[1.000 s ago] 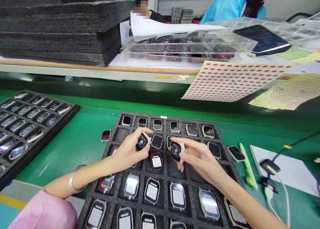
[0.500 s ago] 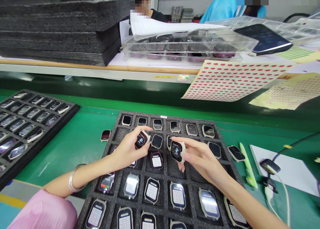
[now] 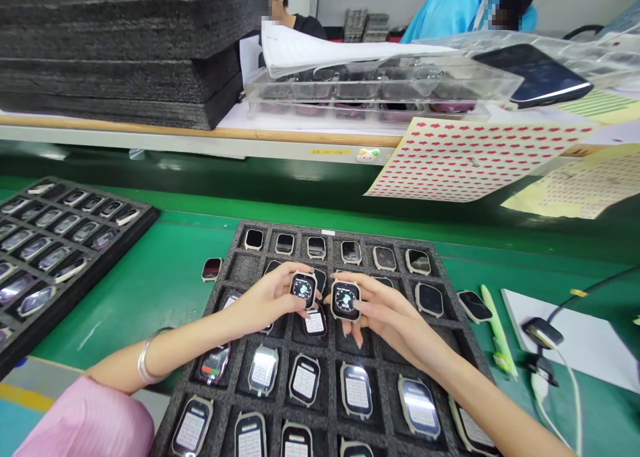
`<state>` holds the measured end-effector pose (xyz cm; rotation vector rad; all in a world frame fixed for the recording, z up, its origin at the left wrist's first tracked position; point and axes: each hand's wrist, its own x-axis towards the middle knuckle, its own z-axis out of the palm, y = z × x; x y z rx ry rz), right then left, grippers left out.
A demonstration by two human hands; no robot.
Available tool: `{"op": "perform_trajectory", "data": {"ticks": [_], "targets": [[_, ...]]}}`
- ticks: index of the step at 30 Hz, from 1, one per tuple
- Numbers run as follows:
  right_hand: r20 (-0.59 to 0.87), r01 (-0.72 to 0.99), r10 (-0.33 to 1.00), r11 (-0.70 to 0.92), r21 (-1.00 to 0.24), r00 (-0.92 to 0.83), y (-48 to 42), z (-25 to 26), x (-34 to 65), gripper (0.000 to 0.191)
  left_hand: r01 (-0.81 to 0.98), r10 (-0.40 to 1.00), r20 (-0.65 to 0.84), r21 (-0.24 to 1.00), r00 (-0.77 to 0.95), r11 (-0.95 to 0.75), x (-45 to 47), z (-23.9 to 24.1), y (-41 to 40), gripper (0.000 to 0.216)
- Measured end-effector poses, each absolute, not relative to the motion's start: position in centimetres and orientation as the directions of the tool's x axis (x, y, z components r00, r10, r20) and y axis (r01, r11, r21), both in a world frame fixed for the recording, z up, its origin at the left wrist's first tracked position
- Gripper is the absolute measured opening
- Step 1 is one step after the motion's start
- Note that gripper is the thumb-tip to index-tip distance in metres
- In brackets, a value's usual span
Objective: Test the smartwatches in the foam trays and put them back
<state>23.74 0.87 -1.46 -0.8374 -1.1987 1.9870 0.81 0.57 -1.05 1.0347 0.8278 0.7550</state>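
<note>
Between the fingers of my left hand [image 3: 273,300] is a smartwatch without a strap [image 3: 303,290], its lit dial facing up toward me. My right hand [image 3: 383,310] grips a second strapless smartwatch [image 3: 345,300], also with a lit dial, thumb on its screen edge. The two watches are side by side, a small gap apart, above a black foam tray [image 3: 330,350]. Many of the tray's compartments hold more watch bodies, some with white lit screens such as this one [image 3: 304,380], others dark like the one at the right [image 3: 429,299]. My hands partly cover the second and third rows.
On the green bench [image 3: 170,257] lie a loose watch [image 3: 212,269], a green pen [image 3: 497,330], another watch [image 3: 475,306] and a cable connector [image 3: 543,332]. A second foam tray [image 3: 145,224] is at left. Above, a shelf carries foam slabs [image 3: 100,84], clear trays and a phone [image 3: 533,75].
My left hand has moved right and turned its watch to face me. The right hand's watch has shifted slightly left and turned too, so both dials now face me, closer together.
</note>
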Motion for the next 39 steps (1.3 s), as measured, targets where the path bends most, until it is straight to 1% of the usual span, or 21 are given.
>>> {"op": "perform_trajectory", "data": {"ticks": [3, 7, 17, 20, 24, 27, 31, 32, 34, 35, 37, 39], "targets": [[-0.195, -0.158, 0.829, -0.320, -0.934, -0.524, 0.7, -1.5, 23.7, 0.043, -0.156, 0.844, -0.221, 0.930, 0.489, 0.334, 0.9, -1.0, 0.5, 0.043], [-0.217, -0.126, 0.838, -0.319, -0.939, -0.501, 0.5, -1.5, 23.7, 0.047, -0.172, 0.844, -0.206, 0.929, 0.495, 0.327, 0.9, -1.2, 0.5, 0.042], [-0.189, -0.131, 0.856, -0.283, -0.950, -0.480, 0.5, -1.7, 23.8, 0.044, -0.179, 0.835, -0.206, 0.924, 0.509, 0.337, 1.1, -1.4, 0.3, 0.039], [-0.194, -0.092, 0.865, -0.265, -0.960, -0.463, 0.5, -1.6, 23.7, 0.044, -0.184, 0.836, -0.201, 0.924, 0.510, 0.334, 1.0, -1.5, 0.3, 0.038], [-0.209, 0.004, 0.879, -0.230, -0.973, -0.429, 0.3, -1.5, 23.5, 0.047, -0.188, 0.833, -0.190, 0.926, 0.520, 0.328, 1.0, -1.6, 0.3, 0.037], [-0.202, 0.057, 0.867, -0.198, -0.979, -0.455, 0.2, -1.6, 23.6, 0.050, -0.179, 0.837, -0.180, 0.933, 0.517, 0.312, 0.9, -1.6, 0.3, 0.038], [-0.145, 0.058, 0.810, -0.137, -0.989, -0.569, 0.1, -1.6, 24.1, 0.069, -0.181, 0.839, -0.176, 0.934, 0.514, 0.307, 0.7, -1.4, 0.3, 0.038], [-0.148, 0.079, 0.791, -0.126, -0.989, -0.594, 0.1, -1.6, 24.2, 0.070, -0.183, 0.840, -0.176, 0.934, 0.514, 0.308, 0.6, -1.4, 0.3, 0.038], [-0.168, 0.192, 0.764, -0.058, -0.980, -0.623, 0.1, -1.5, 24.7, 0.063, -0.185, 0.841, -0.174, 0.934, 0.512, 0.307, 0.5, -1.2, 0.3, 0.038], [-0.172, 0.279, 0.760, 0.013, -0.960, -0.627, 0.1, -1.5, 24.9, 0.057, -0.187, 0.842, -0.174, 0.934, 0.510, 0.306, 0.4, -1.2, 0.3, 0.038], [-0.139, 0.448, 0.763, 0.213, -0.868, -0.631, 0.1, -1.4, 25.4, 0.048, -0.189, 0.844, -0.175, 0.933, 0.506, 0.307, 0.4, -1.0, 0.3, 0.037], [-0.094, 0.558, 0.757, 0.385, -0.735, -0.646, 0.1, -1.4, 25.9, 0.044, -0.190, 0.847, -0.187, 0.929, 0.498, 0.317, 0.4, -0.9, 0.4, 0.036]]}}
